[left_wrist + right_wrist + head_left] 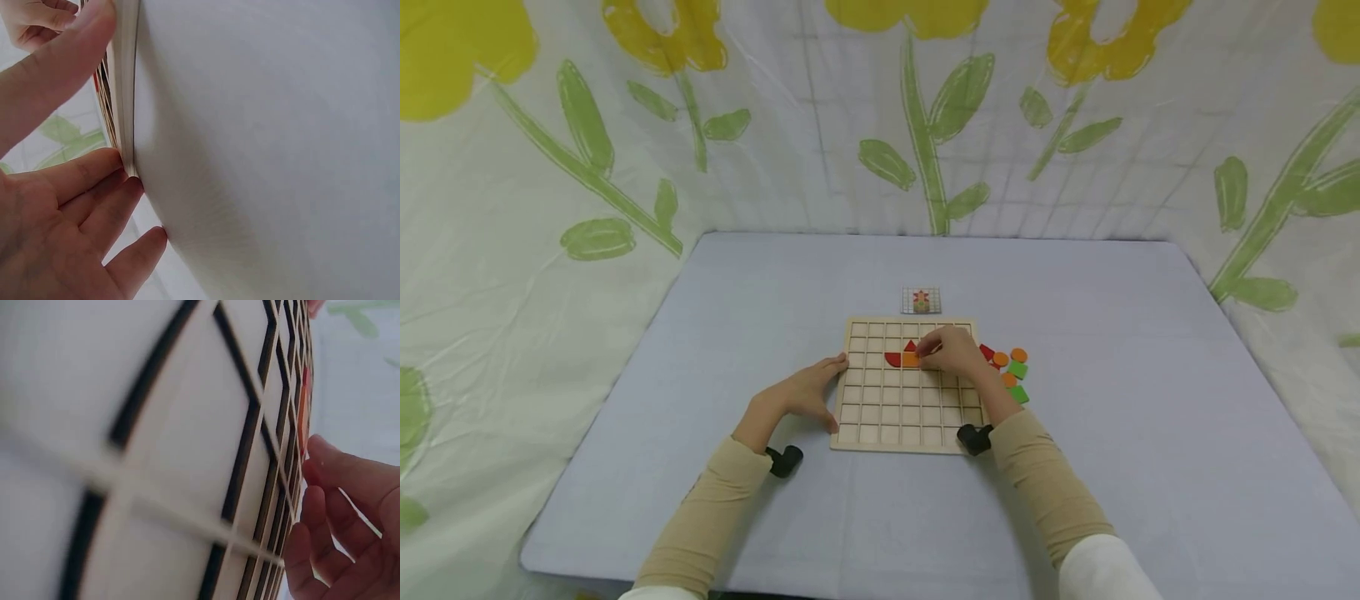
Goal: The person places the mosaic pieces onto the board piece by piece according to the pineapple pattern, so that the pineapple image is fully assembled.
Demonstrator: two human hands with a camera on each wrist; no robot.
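A wooden grid board (898, 450) lies on the table. My left hand (801, 392) touches its left edge, thumb and fingers spread apart and fairly straight; in the left wrist view the fingertips (134, 187) rest against the board's side. Within the grid are a red triangle (911, 345), an orange square (910, 360) below it and a red rounded piece (892, 359) to the square's left. My right hand (953, 352) reaches over the board, thumb and fingertips pinching a small red piece (304, 454) just right of the orange square, mostly hidden by the fingers.
Loose orange discs (1018, 355), green squares (1018, 369) and red pieces (987, 352) lie right of the board, partly behind the right forearm. A small picture card (921, 300) with a gridded pattern lies beyond the far edge. A flowered sheet (790, 167) hangs behind the table.
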